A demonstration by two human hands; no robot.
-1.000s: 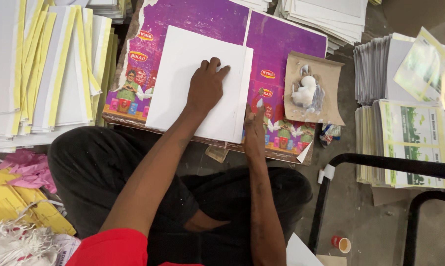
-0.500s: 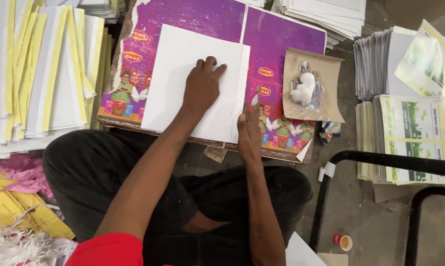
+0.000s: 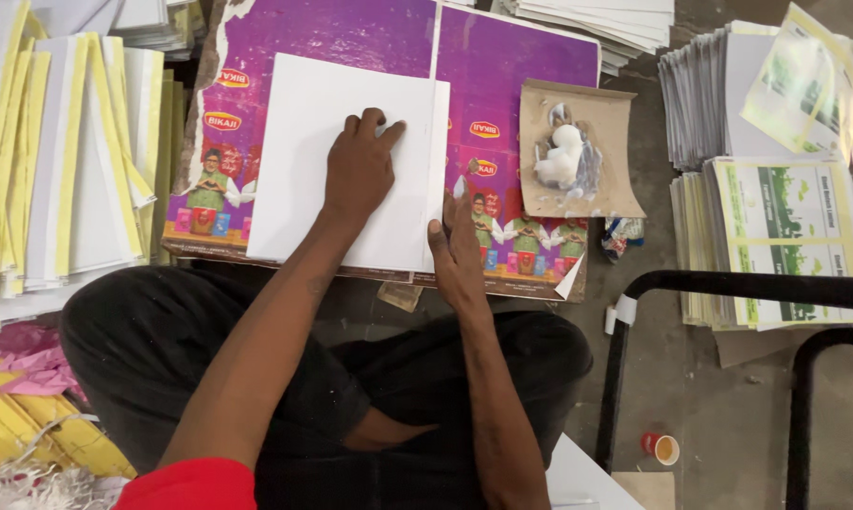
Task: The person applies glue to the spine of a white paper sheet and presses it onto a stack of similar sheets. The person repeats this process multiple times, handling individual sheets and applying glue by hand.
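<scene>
White sheet (image 3: 341,161): plain white, unprinted.
Flattened carton (image 3: 502,94): purple ground, red-and-yellow oval marks, a band of small multicoloured figures along the near edge.
Brown card (image 3: 615,142): tan, carrying a white lump (image 3: 561,159).
Strip-edged sheets (image 3: 58,161): white with yellow bands.
Printed stacks (image 3: 776,227): white with pale yellow-green borders and green pictures.
Trousers (image 3: 162,349): black.
Sleeve (image 3: 190,486): red.
Scrap paper (image 3: 30,368): pink over yellow.
Small cup (image 3: 665,450): red outside, tan inside.
Metal frame (image 3: 729,288): black.

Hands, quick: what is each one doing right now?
Left hand: open, pressed flat on the white sheet stack, holding nothing.
Right hand: open, against the stack's right edge.
</scene>
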